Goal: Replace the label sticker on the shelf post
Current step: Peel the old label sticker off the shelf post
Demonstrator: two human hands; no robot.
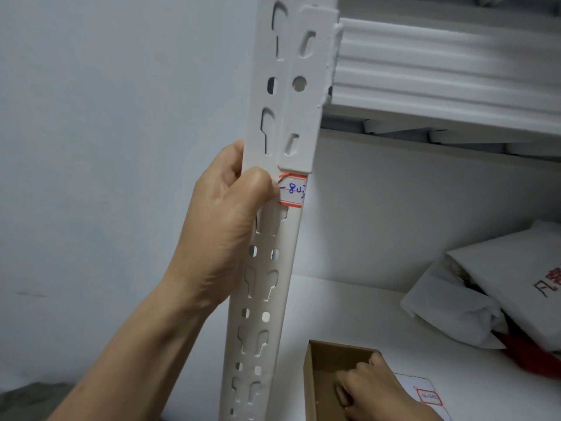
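L hand (224, 226) gripping shelf post (267, 268), thumb on label sticker (293, 190) | R hand (373, 390) in cardboard box (321, 360), grip unclear

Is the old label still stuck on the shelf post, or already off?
On. The label lies flat on the post, with the left hand thumb at its left edge; whether that edge has lifted, cannot tell.

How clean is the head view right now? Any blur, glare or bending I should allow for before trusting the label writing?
Head view: soft, even light, no glare; label sticker readable but slightly soft, its left edge under the left hand; wide-angle lens bows the shelf post.
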